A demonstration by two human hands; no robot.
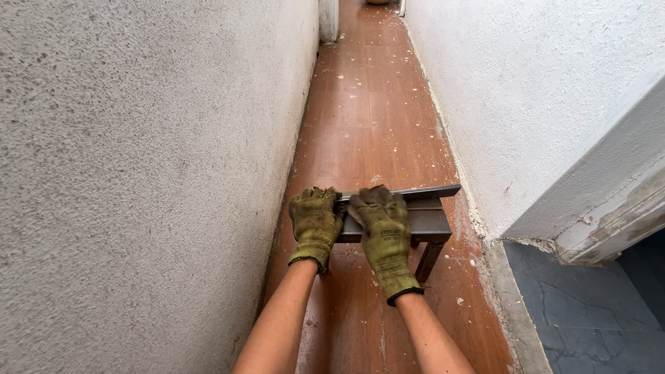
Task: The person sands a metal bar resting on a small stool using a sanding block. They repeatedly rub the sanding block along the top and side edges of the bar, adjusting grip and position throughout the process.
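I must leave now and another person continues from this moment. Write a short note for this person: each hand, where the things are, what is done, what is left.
Left hand: in an olive-green work glove, closed on the left end of the dark grey metal frame.
Right hand: same kind of glove, laid over the frame's top edge near the middle.
Frame: low, with short legs, set across the narrow corridor above the reddish-brown wooden floor, between two rough white plastered walls. Whether its legs touch the floor cannot be told.
Done: both hands have hold of the frame.
Left: the frame is not yet put down and released; white debris lies scattered on the floor.

Knit cloth gloves; matt metal stool; rough plaster wall.
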